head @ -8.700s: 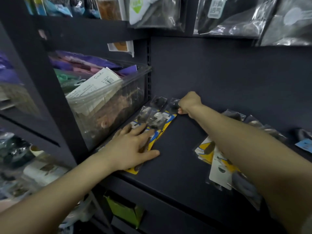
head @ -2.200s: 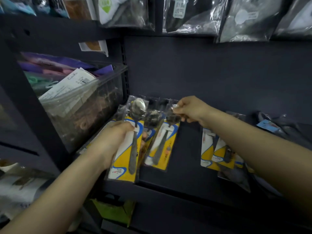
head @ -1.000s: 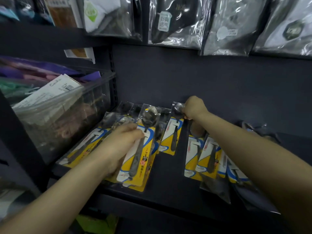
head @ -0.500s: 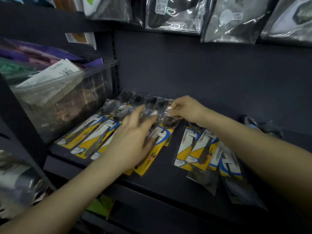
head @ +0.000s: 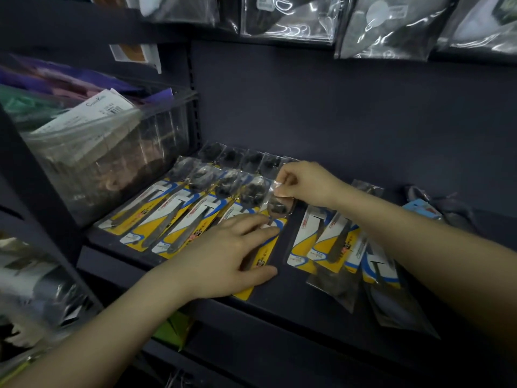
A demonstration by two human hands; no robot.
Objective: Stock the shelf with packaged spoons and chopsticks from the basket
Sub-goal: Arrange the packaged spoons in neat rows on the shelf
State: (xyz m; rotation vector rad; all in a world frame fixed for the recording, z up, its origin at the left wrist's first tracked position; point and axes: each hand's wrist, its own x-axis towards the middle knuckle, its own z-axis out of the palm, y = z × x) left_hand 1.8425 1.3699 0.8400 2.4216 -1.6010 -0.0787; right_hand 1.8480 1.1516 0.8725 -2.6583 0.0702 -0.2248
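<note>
My left hand lies flat, fingers straight, on a spoon pack on the shelf; right hand at 12 o'clock pinches its top.

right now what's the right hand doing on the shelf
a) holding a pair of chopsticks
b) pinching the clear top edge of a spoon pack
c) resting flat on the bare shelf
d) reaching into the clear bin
b: the right hand has thumb and fingers curled on the clear top of the spoon pack, while the left hand lies flat on its card.
</note>
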